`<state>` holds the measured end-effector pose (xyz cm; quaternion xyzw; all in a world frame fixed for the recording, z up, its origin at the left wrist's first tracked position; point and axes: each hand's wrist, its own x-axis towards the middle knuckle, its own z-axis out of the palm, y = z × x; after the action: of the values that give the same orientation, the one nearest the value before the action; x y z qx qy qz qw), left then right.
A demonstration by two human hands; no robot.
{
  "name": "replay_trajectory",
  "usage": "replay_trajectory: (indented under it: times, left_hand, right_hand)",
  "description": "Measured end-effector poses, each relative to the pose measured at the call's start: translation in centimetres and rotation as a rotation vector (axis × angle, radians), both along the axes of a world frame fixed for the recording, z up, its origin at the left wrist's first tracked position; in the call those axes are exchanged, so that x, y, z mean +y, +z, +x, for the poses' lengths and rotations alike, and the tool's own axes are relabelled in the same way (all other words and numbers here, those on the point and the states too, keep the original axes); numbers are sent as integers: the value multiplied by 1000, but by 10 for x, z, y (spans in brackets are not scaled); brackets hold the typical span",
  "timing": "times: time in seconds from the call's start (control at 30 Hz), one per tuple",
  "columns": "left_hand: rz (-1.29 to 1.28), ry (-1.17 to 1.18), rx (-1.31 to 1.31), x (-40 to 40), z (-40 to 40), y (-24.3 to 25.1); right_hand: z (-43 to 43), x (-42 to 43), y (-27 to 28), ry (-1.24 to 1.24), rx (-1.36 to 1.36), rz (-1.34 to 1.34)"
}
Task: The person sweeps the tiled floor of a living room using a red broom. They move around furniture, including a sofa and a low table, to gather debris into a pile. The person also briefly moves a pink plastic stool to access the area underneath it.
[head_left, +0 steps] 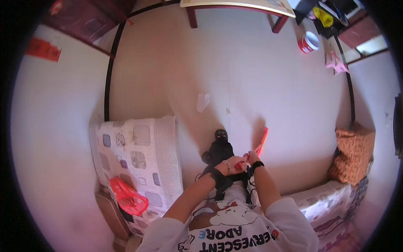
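A long, narrow red strip (pixel 262 141), seemingly thin plastic, runs up and to the right from my two hands. My right hand (pixel 252 157) pinches it near its lower part. Close beside it, my left hand (pixel 235 165) closes around a bunched red end (pixel 241 165) of what looks like the same material. The fingers nearly touch, so how the red pieces join is hidden. Both wrists wear black bands, and a beaded bracelet (pixel 226 167) circles the left one. Below the hands is a black shoe (pixel 221 135) with a face-like front.
A patterned sofa cover (pixel 141 151) at left carries a red plastic bag (pixel 129 198). An orange cushion (pixel 355 154) rests on the right seat. Ahead stand a table (pixel 233 3), a red-and-white bucket (pixel 309 42) and a pink stool (pixel 337 64). A pale scrap (pixel 203 102) lies on the floor.
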<state>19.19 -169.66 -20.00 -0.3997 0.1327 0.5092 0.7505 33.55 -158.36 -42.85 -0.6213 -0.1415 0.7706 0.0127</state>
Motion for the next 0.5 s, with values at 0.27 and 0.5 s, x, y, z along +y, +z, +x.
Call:
replay_trajectory:
  times: [0.27,0.5]
  left_hand:
    - [-172,165,210,-45,-134,56]
    - [-320,-63,681,-27,-170,79]
  right_hand:
    - [-217,-58,82,1898,128,1126]
    - [-321,-71,140,328,446,36]
